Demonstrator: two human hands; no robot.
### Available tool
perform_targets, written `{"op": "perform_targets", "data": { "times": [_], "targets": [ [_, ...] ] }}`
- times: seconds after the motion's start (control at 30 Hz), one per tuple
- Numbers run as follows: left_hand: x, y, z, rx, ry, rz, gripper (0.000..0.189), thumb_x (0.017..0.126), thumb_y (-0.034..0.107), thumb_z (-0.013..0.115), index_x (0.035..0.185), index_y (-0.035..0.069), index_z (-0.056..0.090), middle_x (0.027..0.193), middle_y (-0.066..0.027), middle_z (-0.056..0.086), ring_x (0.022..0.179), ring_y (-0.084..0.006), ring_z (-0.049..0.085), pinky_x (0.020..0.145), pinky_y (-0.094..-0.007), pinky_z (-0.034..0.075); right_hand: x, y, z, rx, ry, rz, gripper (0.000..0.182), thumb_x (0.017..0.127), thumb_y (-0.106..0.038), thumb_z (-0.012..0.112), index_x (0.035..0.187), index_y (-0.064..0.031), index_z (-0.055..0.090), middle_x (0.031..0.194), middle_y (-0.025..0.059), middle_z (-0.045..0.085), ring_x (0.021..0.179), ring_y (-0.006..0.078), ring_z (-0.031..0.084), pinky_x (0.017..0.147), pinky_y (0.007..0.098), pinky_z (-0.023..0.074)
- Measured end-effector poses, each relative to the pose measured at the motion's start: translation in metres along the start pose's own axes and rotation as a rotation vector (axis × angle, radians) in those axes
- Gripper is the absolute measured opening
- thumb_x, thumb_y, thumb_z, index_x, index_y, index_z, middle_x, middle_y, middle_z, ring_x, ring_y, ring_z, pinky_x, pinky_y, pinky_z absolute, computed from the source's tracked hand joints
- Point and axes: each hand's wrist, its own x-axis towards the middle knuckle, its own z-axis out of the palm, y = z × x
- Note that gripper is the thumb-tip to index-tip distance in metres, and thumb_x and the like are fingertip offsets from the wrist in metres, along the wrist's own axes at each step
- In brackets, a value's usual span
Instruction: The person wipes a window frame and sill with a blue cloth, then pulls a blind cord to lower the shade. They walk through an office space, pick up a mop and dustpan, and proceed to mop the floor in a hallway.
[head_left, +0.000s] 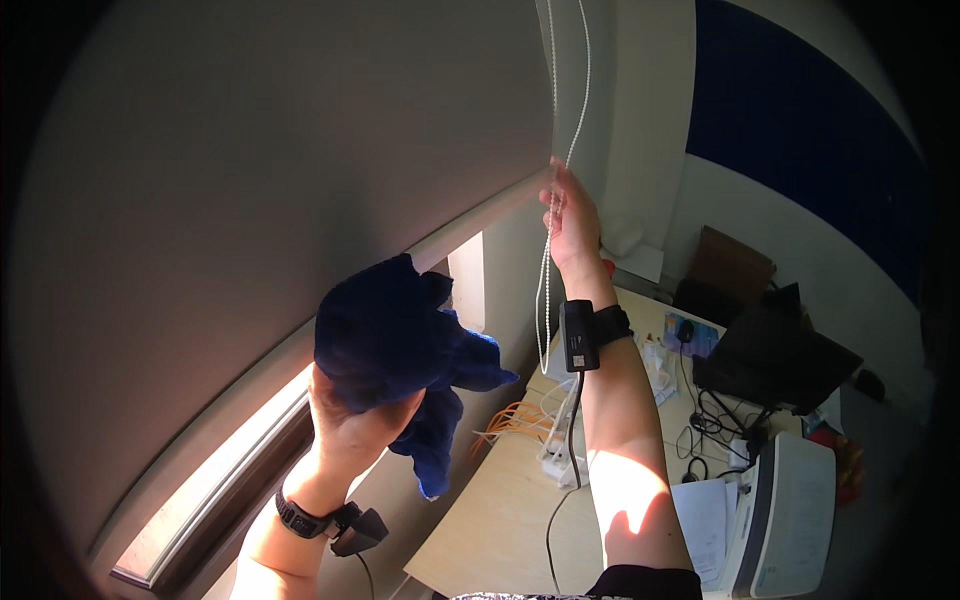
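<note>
My left hand (360, 424) grips a dark blue cloth (390, 337), which hides most of the fingers. Loose folds of the cloth hang to the right and downward. It lies over part of the bottom bar (465, 225) of a lowered grey roller blind (300, 135). Higher up, my right hand (574, 217) is at the blind's lower right corner with the white bead chain (545, 300) running through its bent fingers. Below that hand the chain hangs in a loop. Bright daylight shows in the gap under the blind, along the window frame (232, 495).
A wooden desk (480, 525) stands below, with orange cables (517, 424), a white power strip (559, 457), a dark monitor (780, 352), a mouse (685, 331) and a white printer (787, 517). Wires run from black devices on both my wrists. A blue panel (810, 112) covers part of the wall.
</note>
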Motion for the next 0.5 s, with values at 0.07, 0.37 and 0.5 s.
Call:
{"op": "perform_targets", "data": {
  "times": [0.07,0.37,0.5],
  "targets": [
    [0.0,-0.004,0.001,0.07,-0.017,0.048,0.047,0.064,-0.006,0.076,0.107,0.002,0.058,0.102,-0.0064,0.064,0.093,-0.015,0.062,0.082,-0.0296,0.05,-0.001,-0.003,-0.007,-0.051,0.001,-0.005,0.042,0.086,-0.041,0.062,0.113,-0.0087,0.062,0.088,-0.0066,0.059,0.067,0.0014,0.046,0.049,0.0162,0.0278],
    [0.001,0.004,0.0,0.024,0.036,0.039,0.04,0.064,-0.005,0.077,0.101,0.001,0.061,0.094,-0.0069,0.066,0.085,-0.0139,0.064,0.078,-0.0276,0.051,-0.011,0.008,0.003,-0.088,0.134,-0.047,0.026,0.089,-0.035,0.06,0.097,-0.0099,0.063,0.068,-0.0087,0.046,0.055,0.0006,0.034,0.046,0.0173,0.0222],
    [0.004,0.01,0.001,-0.039,0.003,-0.075,0.036,0.066,-0.006,0.074,0.099,0.0,0.061,0.092,-0.0061,0.065,0.083,-0.0124,0.062,0.076,-0.0272,0.051,-0.022,0.031,-0.045,-0.241,0.13,-0.143,0.027,0.093,-0.034,0.055,0.092,-0.0081,0.062,0.059,-0.0105,0.031,0.048,0.0005,0.022,0.043,0.0188,0.0165]
  ]
}}
